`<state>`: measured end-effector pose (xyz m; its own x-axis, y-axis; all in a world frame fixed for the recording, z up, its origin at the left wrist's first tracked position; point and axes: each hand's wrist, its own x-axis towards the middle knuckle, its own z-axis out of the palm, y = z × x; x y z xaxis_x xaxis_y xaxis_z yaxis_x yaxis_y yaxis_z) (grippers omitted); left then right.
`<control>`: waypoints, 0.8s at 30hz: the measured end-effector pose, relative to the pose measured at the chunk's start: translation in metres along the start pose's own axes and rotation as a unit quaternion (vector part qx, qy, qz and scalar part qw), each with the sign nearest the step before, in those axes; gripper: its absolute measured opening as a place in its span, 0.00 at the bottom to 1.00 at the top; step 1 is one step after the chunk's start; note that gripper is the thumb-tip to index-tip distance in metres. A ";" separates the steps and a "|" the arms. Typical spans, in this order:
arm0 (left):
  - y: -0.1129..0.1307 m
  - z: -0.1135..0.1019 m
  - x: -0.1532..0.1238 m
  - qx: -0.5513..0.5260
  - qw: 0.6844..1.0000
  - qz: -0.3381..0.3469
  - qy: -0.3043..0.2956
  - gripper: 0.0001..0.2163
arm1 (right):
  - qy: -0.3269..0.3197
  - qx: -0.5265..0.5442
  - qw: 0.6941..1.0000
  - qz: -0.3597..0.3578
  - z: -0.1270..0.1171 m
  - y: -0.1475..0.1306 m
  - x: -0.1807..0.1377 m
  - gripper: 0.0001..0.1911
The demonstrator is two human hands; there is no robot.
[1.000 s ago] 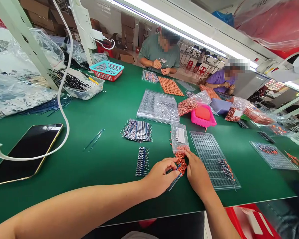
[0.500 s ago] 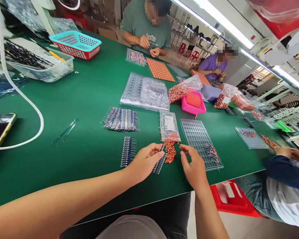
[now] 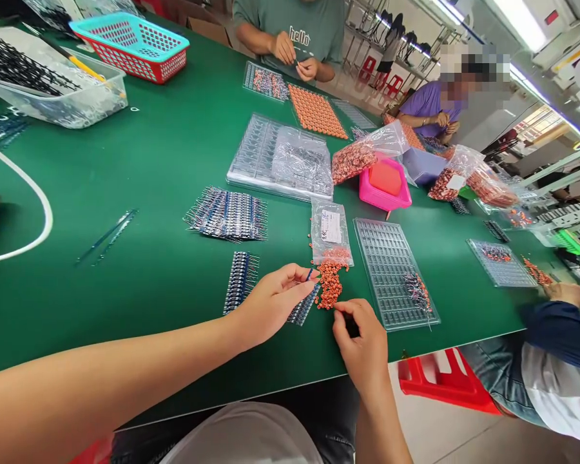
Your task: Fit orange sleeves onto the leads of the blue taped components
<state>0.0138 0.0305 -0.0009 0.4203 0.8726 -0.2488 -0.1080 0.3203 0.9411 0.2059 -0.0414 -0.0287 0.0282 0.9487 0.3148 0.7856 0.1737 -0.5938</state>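
Observation:
My left hand [image 3: 283,298] is closed, with thumb and forefinger pinching a small blue electronic part [image 3: 310,274]. Below that hand lies a partly covered strip of blue parts with wire leads [image 3: 303,310]. A heap of small orange ring-like beads [image 3: 329,285] spills from a labelled clear bag [image 3: 330,227]. At the heap's lower right edge, my right hand [image 3: 362,335] has thumb and forefinger tips together; whatever lies between them is too small to make out. To its right is a clear slotted tray [image 3: 385,258] holding several assembled wire-and-orange pieces [image 3: 417,293].
More blue strips [image 3: 236,216] lie left of the bag. Behind them are a clear tray stack [image 3: 254,154] and a pink basket [image 3: 384,196]. A white cable [image 3: 43,200] curves across the left. Co-workers [image 3: 314,38] sit across and at right [image 3: 568,348].
My right hand has moved down and left to the bead heap's edge, and its thumb and forefinger have closed together. My left hand still holds the blue part. The camera view has shifted slightly.

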 end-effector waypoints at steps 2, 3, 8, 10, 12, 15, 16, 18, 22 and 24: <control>-0.001 0.000 0.001 0.003 1.000 -0.002 0.002 0.09 | 0.019 -0.002 1.000 0.010 0.001 0.000 0.000 0.08; -0.002 0.001 0.001 0.004 1.000 -0.003 0.001 0.09 | 0.018 -0.002 1.000 0.009 0.001 0.000 0.000 0.08; -0.001 0.002 0.000 0.015 1.000 -0.008 -0.003 0.09 | -0.017 -0.023 1.000 -0.010 0.001 0.000 -0.001 0.11; 0.000 0.002 0.000 0.019 1.000 -0.011 -0.002 0.08 | -0.018 -0.026 0.999 -0.014 0.000 0.000 -0.002 0.11; 0.000 0.001 0.000 0.022 1.000 -0.014 0.000 0.08 | -0.009 -0.016 1.000 -0.014 -0.001 0.001 -0.002 0.10; -0.001 0.001 0.001 0.019 1.000 -0.015 0.003 0.08 | 0.001 -0.006 1.000 -0.009 -0.003 0.000 -0.003 0.09; -0.001 0.001 0.001 0.017 1.000 -0.015 0.005 0.08 | 0.001 -0.007 1.000 -0.007 -0.003 0.000 -0.003 0.10; -0.001 0.001 0.001 0.015 1.000 -0.017 0.004 0.08 | 0.002 -0.011 1.000 -0.001 -0.003 0.000 -0.003 0.10; 0.001 0.002 0.000 0.017 1.000 -0.026 0.004 0.09 | 0.005 -0.020 1.000 0.015 -0.004 0.000 -0.004 0.09; 0.002 0.002 -0.001 0.018 0.999 -0.032 0.005 0.09 | 0.002 -0.023 1.000 0.021 -0.005 0.001 -0.005 0.07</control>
<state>0.0154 0.0297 0.0018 0.4157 0.8548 -0.3108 -0.0492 0.3623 0.9308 0.2093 -0.0470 -0.0274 0.0641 0.9541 0.2927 0.8110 0.1211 -0.5724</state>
